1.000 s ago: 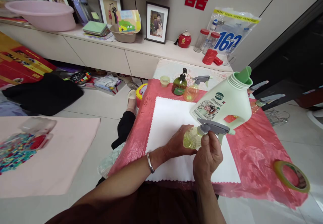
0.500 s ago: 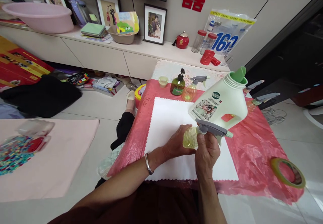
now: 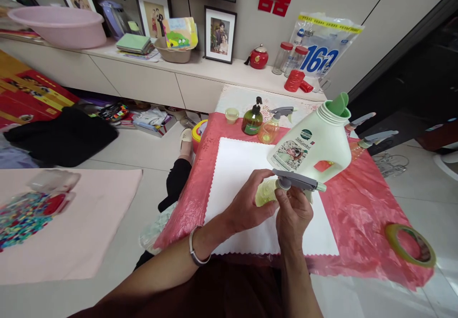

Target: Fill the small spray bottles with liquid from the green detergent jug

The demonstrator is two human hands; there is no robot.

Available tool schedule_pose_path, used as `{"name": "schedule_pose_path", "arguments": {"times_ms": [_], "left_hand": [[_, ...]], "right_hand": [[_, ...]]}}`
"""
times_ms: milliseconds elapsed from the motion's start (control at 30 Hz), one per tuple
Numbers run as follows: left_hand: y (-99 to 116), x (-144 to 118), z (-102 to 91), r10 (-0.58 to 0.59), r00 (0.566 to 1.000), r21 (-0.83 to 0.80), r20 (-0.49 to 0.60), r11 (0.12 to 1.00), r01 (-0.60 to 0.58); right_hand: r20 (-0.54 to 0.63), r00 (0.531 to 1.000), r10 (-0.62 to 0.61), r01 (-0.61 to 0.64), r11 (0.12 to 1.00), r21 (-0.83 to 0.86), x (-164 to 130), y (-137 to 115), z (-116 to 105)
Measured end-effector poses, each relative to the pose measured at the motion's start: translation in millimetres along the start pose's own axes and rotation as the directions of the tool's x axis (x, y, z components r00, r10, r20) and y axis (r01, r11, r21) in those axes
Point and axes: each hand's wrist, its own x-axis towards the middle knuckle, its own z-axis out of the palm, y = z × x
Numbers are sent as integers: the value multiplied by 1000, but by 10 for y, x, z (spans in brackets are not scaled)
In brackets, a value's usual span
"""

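Observation:
Tilted on its side above a white scalloped mat point(image 3: 232, 174) is a spray bottle point(image 3: 265, 193) of pale yellow liquid with a grey trigger head. My left hand point(image 3: 246, 203) is wrapped round its clear body. At the neck, my right hand point(image 3: 294, 213) grips the bottle just below the trigger head, thumb against the collar. Directly behind my hands stands a large pale green detergent jug point(image 3: 311, 141) with a green spout in its mouth. A second spray bottle point(image 3: 269, 131) and a green pump bottle point(image 3: 252, 121) stand past the mat's far edge.
Red plastic sheeting point(image 3: 361, 213) covers the table, with a roll of tape point(image 3: 411, 245) at its right corner. More spray bottles point(image 3: 361, 145) stand right of the jug. A small cup point(image 3: 232, 115) sits at the back left. Colourful pieces point(image 3: 25, 217) lie on a pink surface at left.
My left hand has shifted its hold on the bottle, with the fingers now higher round the body and the wrist turned. The bottle has moved slightly left.

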Motion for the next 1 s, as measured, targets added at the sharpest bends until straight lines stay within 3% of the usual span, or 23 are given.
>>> {"name": "schedule_pose_path", "arguments": {"times_ms": [167,400,700,1000], "left_hand": [[16,62,215,-45,981,-54,-189,998,35],[-2,165,324,-148,943,-18,-298,989,150],[28,175,192,-37,977,89,-209,994,57],[-41,119,168,13,992,94,-127,996,-1]], "right_hand": [[-8,1000,-14,15,1000,18,-32,39,22],[17,999,-44,45,997,-62,-51,171,-83],[86,992,-90,98,991,-88,-53,106,-73],[200,975,-99,131,979,-153,-18,103,-183]]}}
